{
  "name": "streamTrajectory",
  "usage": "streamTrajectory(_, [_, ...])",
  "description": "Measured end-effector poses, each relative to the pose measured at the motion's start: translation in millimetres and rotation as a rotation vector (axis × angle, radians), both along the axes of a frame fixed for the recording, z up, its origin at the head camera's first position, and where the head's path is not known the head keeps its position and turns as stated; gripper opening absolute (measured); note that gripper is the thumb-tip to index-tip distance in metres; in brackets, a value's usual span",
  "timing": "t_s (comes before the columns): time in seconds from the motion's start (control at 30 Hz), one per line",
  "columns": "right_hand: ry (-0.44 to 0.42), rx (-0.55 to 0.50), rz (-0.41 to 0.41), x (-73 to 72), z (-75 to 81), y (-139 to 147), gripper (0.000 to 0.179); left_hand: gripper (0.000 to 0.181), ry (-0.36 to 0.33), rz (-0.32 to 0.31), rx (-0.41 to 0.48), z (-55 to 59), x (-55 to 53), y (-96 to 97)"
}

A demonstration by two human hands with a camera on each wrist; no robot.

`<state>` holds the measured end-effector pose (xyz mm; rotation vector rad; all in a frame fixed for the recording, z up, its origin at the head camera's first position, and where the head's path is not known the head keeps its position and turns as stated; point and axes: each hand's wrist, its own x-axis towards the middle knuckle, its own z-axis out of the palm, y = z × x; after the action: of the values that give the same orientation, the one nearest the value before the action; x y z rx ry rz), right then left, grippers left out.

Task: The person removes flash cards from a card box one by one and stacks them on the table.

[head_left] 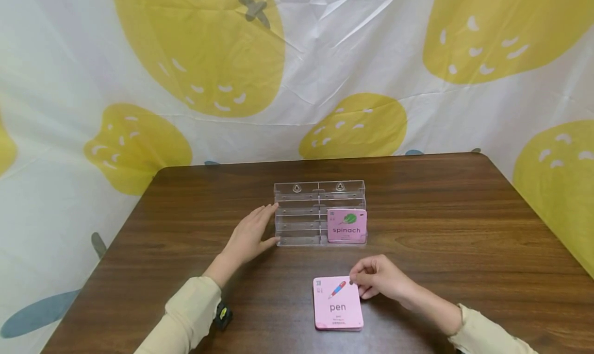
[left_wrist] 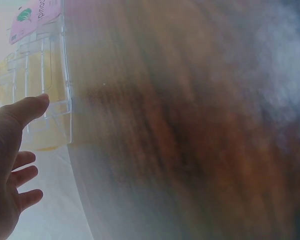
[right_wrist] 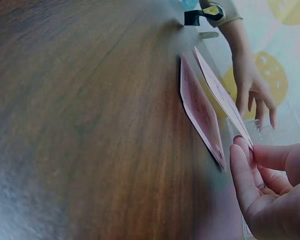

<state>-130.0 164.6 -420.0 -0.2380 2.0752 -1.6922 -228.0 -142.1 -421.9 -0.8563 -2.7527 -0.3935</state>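
Note:
My right hand [head_left: 381,277] pinches the upper right corner of a pink card with a pen picture and the word "pen" [head_left: 337,307]. In the right wrist view that card [right_wrist: 222,95] is raised and tilted, apart from the pink cards [right_wrist: 202,112] lying on the table below it. A clear plastic card rack [head_left: 297,225] with two columns of stepped pockets stands beyond. A pink "spinach" card [head_left: 347,231] is in its lower right pocket. My left hand [head_left: 250,235] rests against the rack's left side, thumb and fingers extended.
The brown wood-grain table [head_left: 445,220] reaches back to a white cloth with yellow fruit shapes [head_left: 352,127]. A black strap device [head_left: 223,315] sits at the left wrist.

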Motion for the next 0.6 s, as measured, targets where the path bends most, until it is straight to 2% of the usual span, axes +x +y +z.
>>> streamTrajectory(0.23, [0.002, 0.020, -0.025, 1.5, -7.9, -1.1, 0.018, 0.076, -0.004, -0.004, 0.002, -0.7, -0.5, 0.0])
streamTrajectory(0.6, [0.076, 0.106, -0.064, 3.0, -9.0, -3.6, 0.016, 0.076, -0.003, 0.001, 0.009, 0.6, -0.4, 0.5])
